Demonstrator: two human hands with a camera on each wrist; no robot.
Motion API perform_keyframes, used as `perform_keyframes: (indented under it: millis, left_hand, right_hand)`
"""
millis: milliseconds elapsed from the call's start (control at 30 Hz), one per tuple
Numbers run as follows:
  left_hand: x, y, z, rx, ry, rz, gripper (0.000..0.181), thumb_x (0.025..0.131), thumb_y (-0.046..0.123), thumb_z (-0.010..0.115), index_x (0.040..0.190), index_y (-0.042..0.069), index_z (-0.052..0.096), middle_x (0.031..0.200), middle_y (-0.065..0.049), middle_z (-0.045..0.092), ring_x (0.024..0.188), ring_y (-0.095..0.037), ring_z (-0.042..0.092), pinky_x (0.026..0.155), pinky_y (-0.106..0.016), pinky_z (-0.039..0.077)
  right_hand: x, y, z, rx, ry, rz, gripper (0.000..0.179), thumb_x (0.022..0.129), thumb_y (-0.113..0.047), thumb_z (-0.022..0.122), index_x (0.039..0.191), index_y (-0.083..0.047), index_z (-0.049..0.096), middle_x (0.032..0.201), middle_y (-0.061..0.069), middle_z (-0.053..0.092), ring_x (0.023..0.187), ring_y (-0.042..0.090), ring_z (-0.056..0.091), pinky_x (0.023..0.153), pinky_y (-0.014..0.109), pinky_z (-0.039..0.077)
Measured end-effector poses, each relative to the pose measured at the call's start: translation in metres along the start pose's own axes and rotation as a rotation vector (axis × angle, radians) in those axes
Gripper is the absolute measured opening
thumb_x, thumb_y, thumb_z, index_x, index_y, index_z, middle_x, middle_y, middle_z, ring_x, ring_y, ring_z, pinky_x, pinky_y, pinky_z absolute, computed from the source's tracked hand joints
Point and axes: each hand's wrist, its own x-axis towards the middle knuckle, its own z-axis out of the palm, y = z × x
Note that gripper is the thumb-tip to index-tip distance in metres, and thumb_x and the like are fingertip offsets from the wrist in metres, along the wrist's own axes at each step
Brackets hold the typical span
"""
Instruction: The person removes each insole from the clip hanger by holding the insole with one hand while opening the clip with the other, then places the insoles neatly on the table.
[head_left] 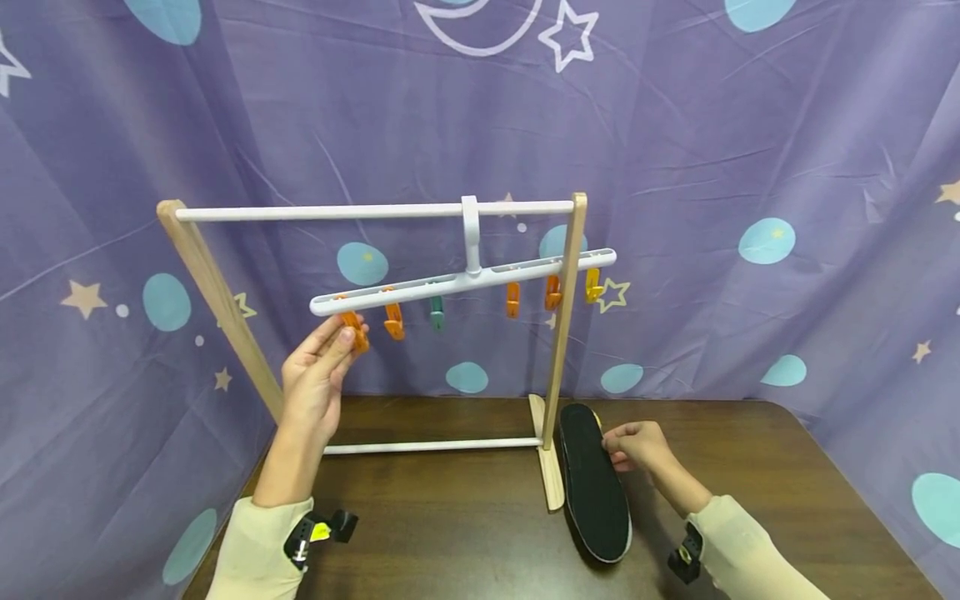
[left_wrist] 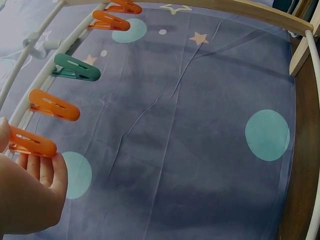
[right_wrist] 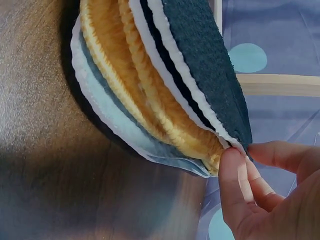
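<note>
My left hand (head_left: 318,371) pinches an orange clip (head_left: 356,332) at the lowered left end of a white clip hanger (head_left: 420,289). Farther along that bar hang another orange clip (left_wrist: 54,104), a green clip (left_wrist: 77,67), two more orange ones and a yellow clip (head_left: 593,285). On the table lies a stack of insoles, its top one a black insole (head_left: 596,483) with a white edge. Below it, yellow fuzzy insoles (right_wrist: 125,75) and a pale blue layer (right_wrist: 107,107) show. My right hand (head_left: 641,446) pinches the black insole's edge between thumb and forefinger.
The hanger's hook sits over the top white rod (head_left: 322,213) of a wooden rack (head_left: 566,333). A lower white rod (head_left: 435,446) joins the rack's legs close over the brown table (head_left: 450,508). A purple patterned curtain (head_left: 712,167) surrounds the table.
</note>
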Motion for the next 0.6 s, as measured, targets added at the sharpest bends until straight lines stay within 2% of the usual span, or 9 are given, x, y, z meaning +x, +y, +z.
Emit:
perform_keyframes:
  millis: [300, 500, 600]
  left_hand:
    - [0.001, -0.003, 0.0, -0.017, 0.032, -0.011, 0.023, 0.095, -0.004, 0.064, 0.113, 0.007, 0.075, 0.1, -0.005, 0.079, 0.09, -0.014, 0.075, 0.088, -0.025, 0.06]
    - [0.001, -0.005, -0.002, -0.064, 0.027, -0.021, 0.025, 0.094, -0.006, 0.066, 0.113, 0.006, 0.073, 0.1, -0.006, 0.078, 0.09, -0.014, 0.075, 0.089, -0.026, 0.06]
    - [-0.002, -0.008, -0.004, -0.025, 0.028, -0.034, 0.027, 0.094, -0.006, 0.066, 0.114, 0.01, 0.073, 0.102, -0.002, 0.078, 0.092, -0.011, 0.075, 0.087, -0.023, 0.06]
  right_hand:
    - [0.001, -0.001, -0.005, -0.003, -0.025, 0.013, 0.02, 0.092, 0.0, 0.065, 0.105, 0.016, 0.068, 0.071, 0.003, 0.07, 0.06, 0.012, 0.066, 0.062, 0.036, 0.063]
    - [0.0, -0.005, -0.011, -0.027, -0.018, 0.007, 0.023, 0.095, -0.004, 0.064, 0.109, 0.014, 0.068, 0.073, 0.005, 0.073, 0.062, 0.011, 0.068, 0.059, 0.03, 0.061]
    - [-0.001, -0.01, -0.015, -0.02, -0.001, -0.013, 0.023, 0.095, -0.005, 0.065, 0.11, 0.013, 0.069, 0.076, 0.006, 0.075, 0.062, 0.01, 0.068, 0.058, 0.027, 0.06]
